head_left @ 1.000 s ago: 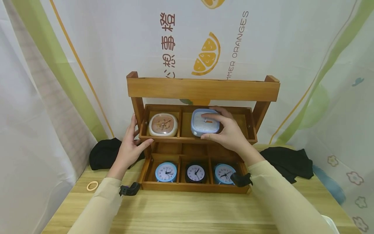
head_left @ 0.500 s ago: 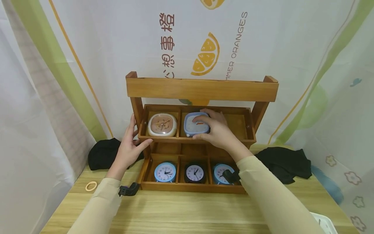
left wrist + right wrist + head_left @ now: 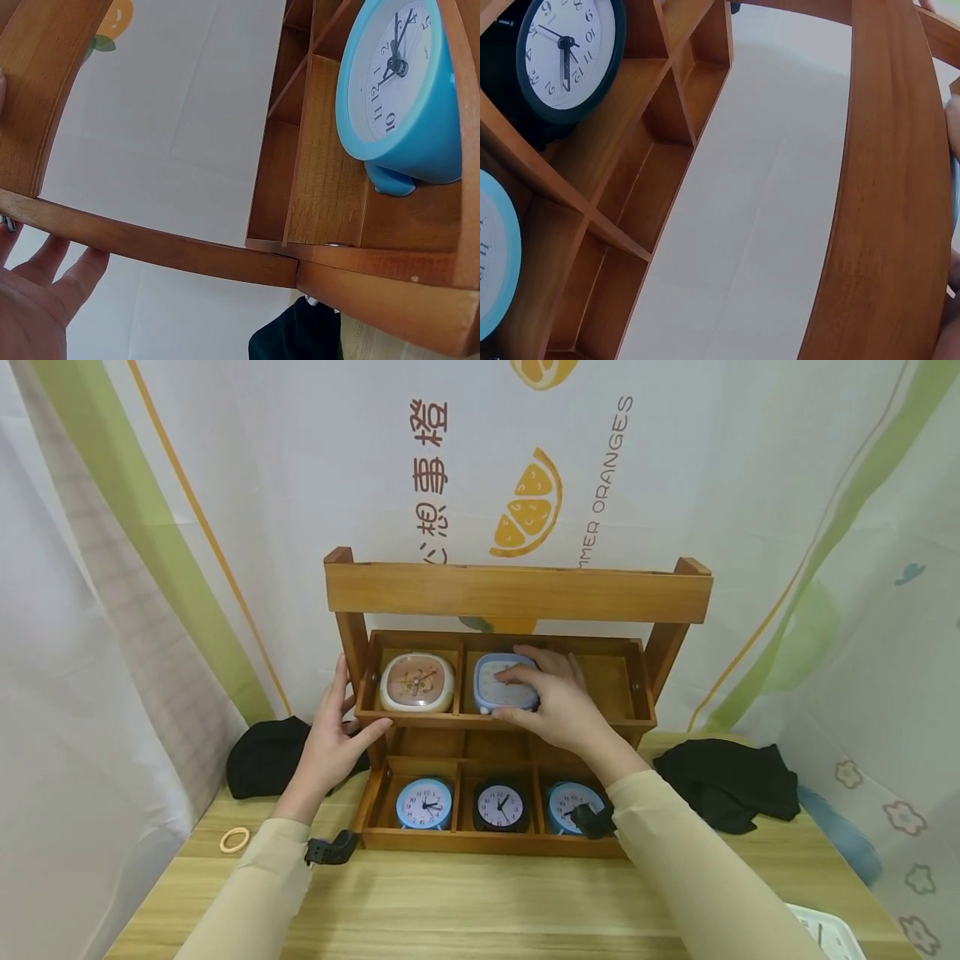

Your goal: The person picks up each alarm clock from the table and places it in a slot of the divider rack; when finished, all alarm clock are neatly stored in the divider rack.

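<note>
My right hand (image 3: 558, 702) grips a light blue, rounded-square alarm clock (image 3: 491, 689) in the upper tray of a two-tier wooden rack (image 3: 517, 589). This clock lies just right of the divider, its face partly covered by fingers. Left of the divider is a white alarm clock (image 3: 417, 682) with a pinkish face. My left hand (image 3: 333, 739) touches the rack's upper left end with extended fingers, its thumb at the front edge. On the lower tier sit a blue round clock (image 3: 424, 803), a black round clock (image 3: 500, 806) and another blue clock (image 3: 572, 802).
Black cloths (image 3: 262, 758) lie behind the rack on both sides. A wooden ring (image 3: 234, 840) rests on the table (image 3: 480, 902) at the left. Part of a white object (image 3: 828, 931) shows at the lower right. A printed curtain (image 3: 660, 477) hangs close behind.
My right hand has moved the light blue clock left, up to the divider in the upper tray. The left hand stays at the rack's end.
</note>
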Motion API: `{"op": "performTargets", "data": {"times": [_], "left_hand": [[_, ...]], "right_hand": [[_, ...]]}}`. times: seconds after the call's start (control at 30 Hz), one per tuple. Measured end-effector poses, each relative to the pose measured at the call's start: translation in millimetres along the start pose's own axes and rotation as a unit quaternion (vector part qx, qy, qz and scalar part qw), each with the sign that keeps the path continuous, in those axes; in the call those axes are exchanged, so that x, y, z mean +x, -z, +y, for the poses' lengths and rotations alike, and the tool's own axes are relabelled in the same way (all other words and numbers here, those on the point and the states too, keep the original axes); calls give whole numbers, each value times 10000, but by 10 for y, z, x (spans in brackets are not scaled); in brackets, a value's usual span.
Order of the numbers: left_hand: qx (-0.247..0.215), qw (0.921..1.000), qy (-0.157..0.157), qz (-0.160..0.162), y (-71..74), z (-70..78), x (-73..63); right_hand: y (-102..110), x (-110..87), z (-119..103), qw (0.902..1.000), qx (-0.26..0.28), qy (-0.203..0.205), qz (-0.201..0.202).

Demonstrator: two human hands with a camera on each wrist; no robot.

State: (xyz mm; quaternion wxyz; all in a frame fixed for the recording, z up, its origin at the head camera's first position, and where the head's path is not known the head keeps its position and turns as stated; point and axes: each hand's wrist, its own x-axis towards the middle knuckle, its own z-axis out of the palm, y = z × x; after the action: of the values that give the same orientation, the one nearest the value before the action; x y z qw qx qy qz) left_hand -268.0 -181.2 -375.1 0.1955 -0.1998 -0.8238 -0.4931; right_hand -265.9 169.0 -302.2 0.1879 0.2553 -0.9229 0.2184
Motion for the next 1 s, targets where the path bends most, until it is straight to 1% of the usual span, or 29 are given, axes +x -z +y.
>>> {"op": "performTargets", "data": {"times": [0.17,0.23,0.3,0.4,0.5,0.6,0.73,0.8,0.9,1.0], "left_hand": [[-33,10000,10,-4,7,2,3],[-14,10000,-14,11,9,-1,6],[13,10000,-45,23,9,-7,7],[29,10000,-76,34,3,-18,-1],[32,10000,-61,22,-4,-33,-20],[49,10000,-34,16,-8,-47,-31],[58,10000,-40,22,-6,-49,-28],[73,10000,-49,30,-6,-46,-22],[79,9999,-52,33,-3,-43,-11],[29,10000,-61,28,0,-37,1]], "right_hand": [[17,-48,6,9994,77,251,215],[37,-99,9,9983,231,401,354],[63,-191,16,9964,466,505,498],[119,-403,29,9924,894,514,671],[192,-674,74,9895,1143,479,747],[293,-980,171,9898,1127,410,774],[451,-1463,360,9912,982,228,863],[502,-1735,467,9901,1039,192,927],[547,-2149,638,9898,1189,-7,790],[578,-2539,835,9923,1133,-348,348]]}}
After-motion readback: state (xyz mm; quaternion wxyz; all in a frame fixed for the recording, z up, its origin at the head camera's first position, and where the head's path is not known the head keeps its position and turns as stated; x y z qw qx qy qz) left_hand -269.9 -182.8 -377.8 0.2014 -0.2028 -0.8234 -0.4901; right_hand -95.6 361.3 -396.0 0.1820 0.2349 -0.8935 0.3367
